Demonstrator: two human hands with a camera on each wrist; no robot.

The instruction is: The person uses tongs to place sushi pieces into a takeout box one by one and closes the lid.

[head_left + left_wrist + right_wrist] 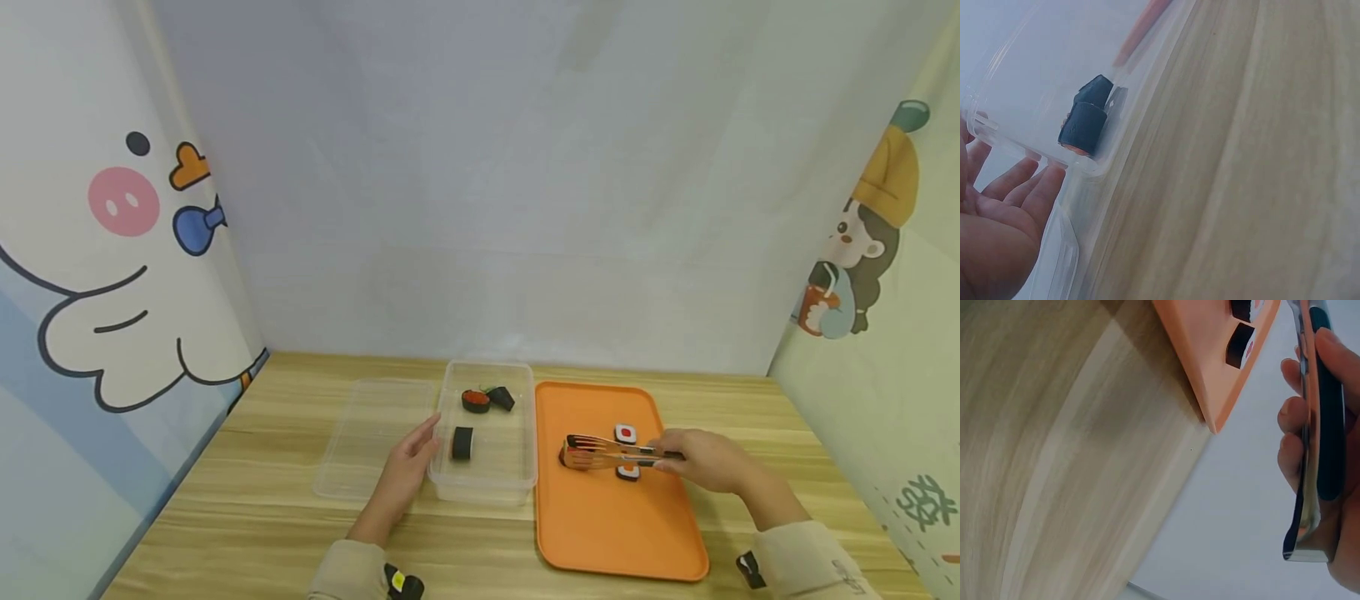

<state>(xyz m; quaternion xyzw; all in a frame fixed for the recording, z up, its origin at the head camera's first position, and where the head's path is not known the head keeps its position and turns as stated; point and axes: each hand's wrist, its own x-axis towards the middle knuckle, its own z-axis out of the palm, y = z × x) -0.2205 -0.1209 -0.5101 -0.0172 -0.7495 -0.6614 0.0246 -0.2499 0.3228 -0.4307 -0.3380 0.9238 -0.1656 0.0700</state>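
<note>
Right hand (708, 460) grips tongs (600, 452), fingers curled round the handles; tips hover over the tray (600, 533) between two rolls (626, 433). Left hand (408, 467), fingers straight, rests against the box (517, 483), which holds three rolls. Risk: a loose or off-centre pinch may let a roll slip or tip. No legible writing or brand visible
</note>
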